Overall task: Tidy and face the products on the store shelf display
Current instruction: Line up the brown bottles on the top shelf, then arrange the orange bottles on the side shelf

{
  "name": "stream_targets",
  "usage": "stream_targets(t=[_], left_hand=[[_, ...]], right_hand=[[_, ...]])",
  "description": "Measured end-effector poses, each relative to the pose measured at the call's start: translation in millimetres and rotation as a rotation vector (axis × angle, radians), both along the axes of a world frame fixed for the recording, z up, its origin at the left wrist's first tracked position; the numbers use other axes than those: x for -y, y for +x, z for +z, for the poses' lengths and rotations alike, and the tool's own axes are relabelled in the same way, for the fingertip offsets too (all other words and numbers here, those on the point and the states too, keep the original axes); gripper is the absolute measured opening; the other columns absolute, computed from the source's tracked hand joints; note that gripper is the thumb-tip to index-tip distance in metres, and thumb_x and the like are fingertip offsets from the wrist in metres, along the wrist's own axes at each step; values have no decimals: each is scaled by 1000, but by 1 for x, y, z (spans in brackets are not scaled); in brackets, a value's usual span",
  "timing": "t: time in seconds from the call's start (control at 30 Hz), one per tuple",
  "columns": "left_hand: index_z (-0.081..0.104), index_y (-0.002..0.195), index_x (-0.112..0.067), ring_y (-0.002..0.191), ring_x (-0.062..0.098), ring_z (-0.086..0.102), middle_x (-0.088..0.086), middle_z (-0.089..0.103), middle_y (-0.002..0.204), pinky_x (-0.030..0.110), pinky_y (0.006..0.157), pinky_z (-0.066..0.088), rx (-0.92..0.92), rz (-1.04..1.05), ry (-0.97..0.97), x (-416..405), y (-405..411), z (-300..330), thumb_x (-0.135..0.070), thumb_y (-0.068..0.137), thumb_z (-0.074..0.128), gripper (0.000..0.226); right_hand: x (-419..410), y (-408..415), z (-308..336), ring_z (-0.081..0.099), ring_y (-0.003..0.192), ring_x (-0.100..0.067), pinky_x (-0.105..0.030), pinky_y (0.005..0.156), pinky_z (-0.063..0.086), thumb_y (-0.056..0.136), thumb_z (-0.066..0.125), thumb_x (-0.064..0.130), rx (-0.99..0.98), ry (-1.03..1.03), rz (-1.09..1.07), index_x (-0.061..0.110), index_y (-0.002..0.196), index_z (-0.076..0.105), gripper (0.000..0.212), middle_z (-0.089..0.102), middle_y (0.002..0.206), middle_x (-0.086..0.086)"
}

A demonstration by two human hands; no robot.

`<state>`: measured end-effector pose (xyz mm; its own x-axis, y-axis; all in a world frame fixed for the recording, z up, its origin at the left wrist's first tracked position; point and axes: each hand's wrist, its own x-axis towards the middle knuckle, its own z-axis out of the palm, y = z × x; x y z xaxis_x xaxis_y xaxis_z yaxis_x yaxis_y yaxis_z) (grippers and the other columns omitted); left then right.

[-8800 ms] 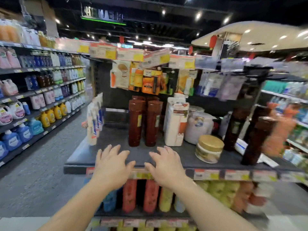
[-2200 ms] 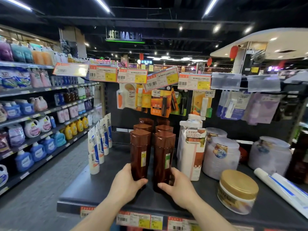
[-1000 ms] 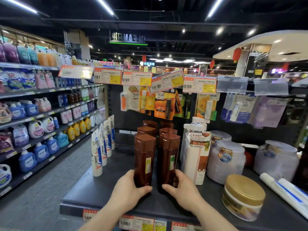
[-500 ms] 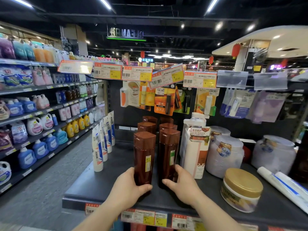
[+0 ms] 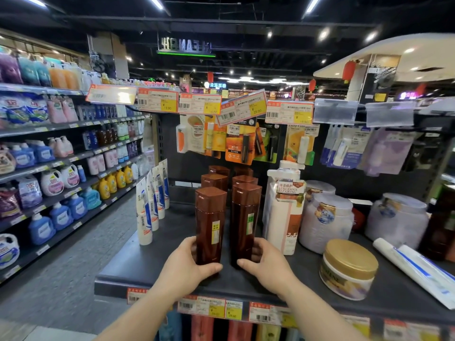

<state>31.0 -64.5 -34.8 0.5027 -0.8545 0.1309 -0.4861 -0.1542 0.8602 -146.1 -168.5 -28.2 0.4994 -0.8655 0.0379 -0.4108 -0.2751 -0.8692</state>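
Fingers [image 5: 256, 251] of the right hand [image 5: 267, 264] curl round the base of the right front brown bottle [image 5: 245, 222], thumb across its lower front. The left hand [image 5: 188, 263] grips the base of the left front brown bottle [image 5: 210, 225] the same way, thumb lying along the bottom edge. Both bottles stand upright on the dark shelf [image 5: 138, 271], side by side with a narrow gap between them, labels facing forward.

Compared with the frame half a second earlier, both grips and the bottle positions are unchanged; 8.8 s ago the hands lay flat on the shelf front edge and touched no bottle.

Behind the front pair, further brown bottles [image 5: 214, 180] stand in two files (the rearmost partly hidden). Right of them stands a white pump bottle [image 5: 283, 217], just beside the right front bottle. Next come two pale lidded tubs [image 5: 325, 222], then a gold-lidded jar [image 5: 348, 271] nearer the shelf edge. A white-and-blue tube [image 5: 416, 267] lies flat at the far right. A row of upright white tubes [image 5: 147, 210] lines the left edge of the shelf. Price tags [image 5: 211, 307] run along the shelf front; carded items [image 5: 236, 143] hang above under a rail of price labels [image 5: 202, 104].
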Motion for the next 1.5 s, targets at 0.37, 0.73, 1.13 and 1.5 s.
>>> stream_targets(t=[0.37,0.73,1.13,1.5], left_hand=[[38,143,-14,127,18,49,4,49,141,31,100,41,145,172,82,-15,-10,7,-52,75,72,84],[48,135,-17,132,21,40,3,47,143,35,107,35,674,96,350,-41,-21,18,-69,86,38,72],[35,145,-26,142,18,24,-6,36,151,41,116,14,907,-200,206,-39,-118,31,-68,90,27,69],[35,144,-24,140,21,25,-2,36,150,41,115,15,986,-338,64,63,-299,52,-73,81,7,84]], right_hand=[[-2,-23,3,59,112,-13,-21,93,44,86,70,29,-91,-108,-4,18,140,43,61,59,130,-1],[-37,-34,3,45,132,-17,-31,108,38,93,49,50,-373,-319,-22,21,143,41,59,47,145,1],[-80,-116,16,30,139,-20,-31,113,24,97,34,56,-611,-575,-113,21,144,42,59,38,150,-5],[-20,-304,34,51,122,-27,-34,99,41,80,17,71,-623,-680,-356,24,128,60,80,58,129,-7]])
